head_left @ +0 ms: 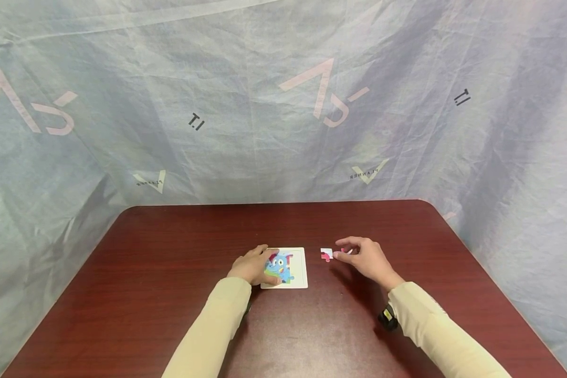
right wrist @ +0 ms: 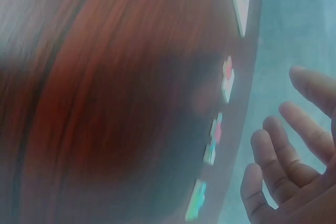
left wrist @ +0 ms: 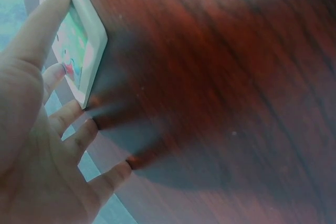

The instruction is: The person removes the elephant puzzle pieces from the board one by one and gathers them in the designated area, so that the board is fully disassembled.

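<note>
A white-framed jigsaw puzzle board [head_left: 304, 270] lies on the table, bearing a blue cartoon animal picture [head_left: 279, 265] with a bare strip along its right side. My left hand [head_left: 252, 266] rests at the board's left side, thumb and index finger over it; the left wrist view shows the other fingertips spread beside the frame. To the right lies a white-and-pink puzzle piece [head_left: 326, 254]. My right hand [head_left: 366, 260] hovers over the pieces with fingers apart. In the right wrist view, a second piece [right wrist: 212, 140] and a greenish piece [right wrist: 196, 200] lie below the hand.
The reddish-brown wooden table [head_left: 179, 241] has rounded far corners. A grey printed cloth [head_left: 245, 131] hangs behind it and along both sides. A dark device [head_left: 388, 317] is strapped on the right wrist.
</note>
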`<act>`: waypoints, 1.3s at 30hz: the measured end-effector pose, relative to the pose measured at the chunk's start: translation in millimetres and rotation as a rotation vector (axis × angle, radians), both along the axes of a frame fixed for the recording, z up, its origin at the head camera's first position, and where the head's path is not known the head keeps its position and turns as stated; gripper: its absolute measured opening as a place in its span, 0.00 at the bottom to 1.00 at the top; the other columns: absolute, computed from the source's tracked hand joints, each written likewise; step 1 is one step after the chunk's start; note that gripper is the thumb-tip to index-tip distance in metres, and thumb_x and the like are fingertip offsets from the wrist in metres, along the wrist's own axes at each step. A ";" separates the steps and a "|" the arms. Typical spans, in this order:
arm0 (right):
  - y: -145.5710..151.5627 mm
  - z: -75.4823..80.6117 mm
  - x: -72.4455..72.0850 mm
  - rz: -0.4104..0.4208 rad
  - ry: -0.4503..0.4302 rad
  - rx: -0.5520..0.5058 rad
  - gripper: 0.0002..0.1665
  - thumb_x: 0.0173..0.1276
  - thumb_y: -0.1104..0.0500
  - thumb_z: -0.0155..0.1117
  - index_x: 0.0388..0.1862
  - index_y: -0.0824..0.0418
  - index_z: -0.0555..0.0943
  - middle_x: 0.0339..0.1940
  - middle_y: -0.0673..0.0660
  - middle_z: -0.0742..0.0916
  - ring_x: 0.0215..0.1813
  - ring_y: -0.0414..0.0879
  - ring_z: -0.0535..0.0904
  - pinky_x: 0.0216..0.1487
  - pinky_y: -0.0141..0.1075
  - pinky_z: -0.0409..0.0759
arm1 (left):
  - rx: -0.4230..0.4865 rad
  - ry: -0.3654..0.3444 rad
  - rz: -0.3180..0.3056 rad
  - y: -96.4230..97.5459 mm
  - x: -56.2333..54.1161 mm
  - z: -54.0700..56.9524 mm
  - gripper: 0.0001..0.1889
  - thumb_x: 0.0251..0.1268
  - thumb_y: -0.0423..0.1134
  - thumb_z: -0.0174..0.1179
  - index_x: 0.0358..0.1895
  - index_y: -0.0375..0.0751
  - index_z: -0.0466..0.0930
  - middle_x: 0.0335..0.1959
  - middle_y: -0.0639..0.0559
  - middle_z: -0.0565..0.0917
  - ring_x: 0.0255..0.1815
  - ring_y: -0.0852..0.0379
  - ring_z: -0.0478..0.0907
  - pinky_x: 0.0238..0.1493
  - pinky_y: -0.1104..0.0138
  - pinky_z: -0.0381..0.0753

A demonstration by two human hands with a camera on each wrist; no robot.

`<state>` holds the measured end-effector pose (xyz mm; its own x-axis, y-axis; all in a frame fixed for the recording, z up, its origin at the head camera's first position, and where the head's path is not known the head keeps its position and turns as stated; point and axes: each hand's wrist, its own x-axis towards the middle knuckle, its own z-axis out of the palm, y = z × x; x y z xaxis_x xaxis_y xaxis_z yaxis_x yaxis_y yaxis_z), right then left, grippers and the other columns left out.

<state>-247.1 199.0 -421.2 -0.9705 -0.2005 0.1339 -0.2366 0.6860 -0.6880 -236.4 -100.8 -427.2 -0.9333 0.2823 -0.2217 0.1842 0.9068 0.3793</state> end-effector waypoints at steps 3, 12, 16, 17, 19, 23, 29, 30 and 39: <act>-7.8 -3.1 0.1 0.001 0.002 -0.018 0.17 0.65 0.58 0.75 0.51 0.63 0.88 0.32 0.50 0.87 0.33 0.44 0.80 0.35 0.38 0.76 | -0.002 -0.001 -0.004 0.5 -0.8 -0.9 0.42 0.61 0.50 0.74 0.77 0.50 0.65 0.78 0.40 0.61 0.77 0.39 0.60 0.71 0.39 0.61; -38.6 -4.1 -2.0 -0.030 -0.051 -0.047 0.19 0.65 0.53 0.75 0.52 0.60 0.88 0.36 0.51 0.87 0.37 0.45 0.82 0.40 0.41 0.79 | -0.003 -0.007 -0.002 -0.9 -1.2 2.1 0.42 0.61 0.50 0.74 0.77 0.48 0.65 0.78 0.40 0.62 0.78 0.39 0.59 0.71 0.38 0.60; -51.9 -5.4 -2.4 -0.032 -0.065 -0.052 0.19 0.65 0.54 0.76 0.51 0.60 0.88 0.35 0.51 0.86 0.34 0.45 0.80 0.37 0.39 0.77 | -0.003 -0.002 0.000 -0.7 -2.3 0.7 0.42 0.60 0.50 0.74 0.77 0.49 0.65 0.78 0.40 0.62 0.77 0.39 0.59 0.71 0.38 0.60; -54.6 -6.0 -2.4 -0.032 -0.069 -0.051 0.18 0.65 0.54 0.76 0.51 0.59 0.88 0.35 0.51 0.86 0.34 0.45 0.80 0.36 0.39 0.77 | -0.001 0.000 0.001 -0.5 -2.3 0.5 0.42 0.60 0.50 0.74 0.77 0.49 0.65 0.78 0.40 0.62 0.77 0.39 0.60 0.71 0.38 0.61; -59.6 -7.4 -2.8 -0.024 -0.075 -0.047 0.17 0.65 0.54 0.76 0.50 0.59 0.88 0.35 0.50 0.87 0.35 0.45 0.80 0.36 0.39 0.77 | -0.001 0.001 0.005 -0.1 -2.0 0.3 0.42 0.60 0.50 0.74 0.77 0.49 0.65 0.78 0.40 0.62 0.77 0.39 0.60 0.71 0.38 0.61; -67.4 -9.8 -4.2 0.016 -0.115 -0.041 0.14 0.65 0.55 0.75 0.48 0.59 0.89 0.36 0.50 0.88 0.35 0.43 0.81 0.38 0.39 0.79 | -0.006 -0.005 0.010 0.1 -1.7 0.7 0.42 0.60 0.51 0.74 0.77 0.50 0.65 0.78 0.41 0.62 0.77 0.39 0.60 0.71 0.38 0.60; -77.5 -11.8 -7.6 0.046 -0.107 -0.020 0.14 0.63 0.55 0.76 0.46 0.60 0.89 0.34 0.49 0.87 0.36 0.43 0.80 0.40 0.40 0.79 | -0.010 -0.010 0.012 -0.9 -2.8 1.6 0.42 0.60 0.51 0.74 0.77 0.49 0.65 0.78 0.41 0.62 0.77 0.39 0.60 0.71 0.38 0.60; -79.3 -11.9 -8.1 0.042 -0.103 -0.016 0.15 0.63 0.55 0.76 0.46 0.60 0.89 0.33 0.49 0.87 0.36 0.43 0.80 0.40 0.40 0.79 | -0.009 -0.011 0.011 -0.9 -3.0 1.8 0.42 0.60 0.51 0.74 0.77 0.49 0.65 0.78 0.40 0.62 0.77 0.39 0.60 0.71 0.38 0.60; -95.7 -13.3 -10.1 0.019 -0.102 0.050 0.12 0.63 0.54 0.77 0.44 0.57 0.90 0.30 0.51 0.85 0.32 0.44 0.78 0.34 0.38 0.77 | -0.004 -0.008 0.001 -0.5 -2.8 -0.3 0.43 0.60 0.51 0.74 0.77 0.49 0.65 0.78 0.40 0.62 0.77 0.39 0.61 0.70 0.38 0.62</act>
